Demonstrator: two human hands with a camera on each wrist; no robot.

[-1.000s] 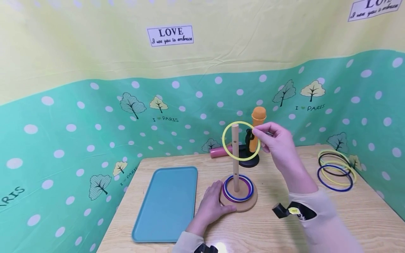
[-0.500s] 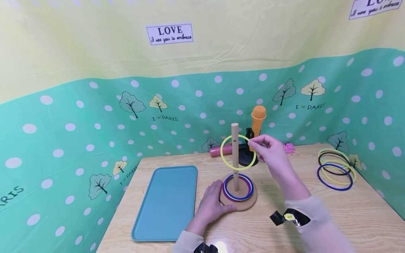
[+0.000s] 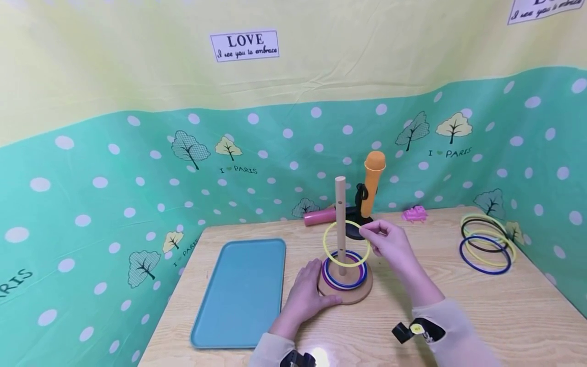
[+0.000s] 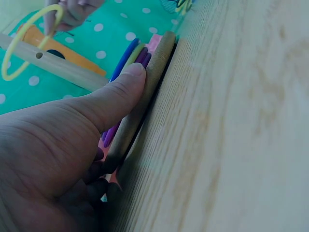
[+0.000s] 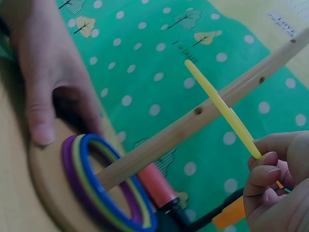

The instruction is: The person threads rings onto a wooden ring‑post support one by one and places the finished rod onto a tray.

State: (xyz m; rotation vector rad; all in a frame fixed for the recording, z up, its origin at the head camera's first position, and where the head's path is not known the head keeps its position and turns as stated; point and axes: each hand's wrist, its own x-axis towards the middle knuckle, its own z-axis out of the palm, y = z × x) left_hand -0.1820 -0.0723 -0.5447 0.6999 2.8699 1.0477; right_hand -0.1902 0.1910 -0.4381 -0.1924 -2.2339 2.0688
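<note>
My right hand point(image 3: 387, 247) pinches a thin yellow ring point(image 3: 324, 243) between thumb and fingers. The ring encircles the wooden peg point(image 3: 340, 204) of a ring toss stand, at its lower part and above the base. Around the peg's foot, a blue ring point(image 3: 365, 278), a pale one and purple point(image 5: 68, 162) lie stacked on the round wooden base point(image 3: 353, 298). My left hand point(image 3: 304, 295) grips the base's left rim, thumb on top near the front; its fingertips are partly hidden in the left wrist view.
Left of the stand lies a blue-green tray point(image 3: 240, 295). Behind it are an orange microphone point(image 3: 373, 178) on a black stand, a pink cylinder point(image 3: 319, 217) and a small pink toy point(image 3: 415, 214). Several loose rings point(image 3: 486, 272) lie at the right, near the patterned cloth.
The right hand has lowered the yellow ring along the peg, from near its top to its lower part. The left hand has stayed at the base.
</note>
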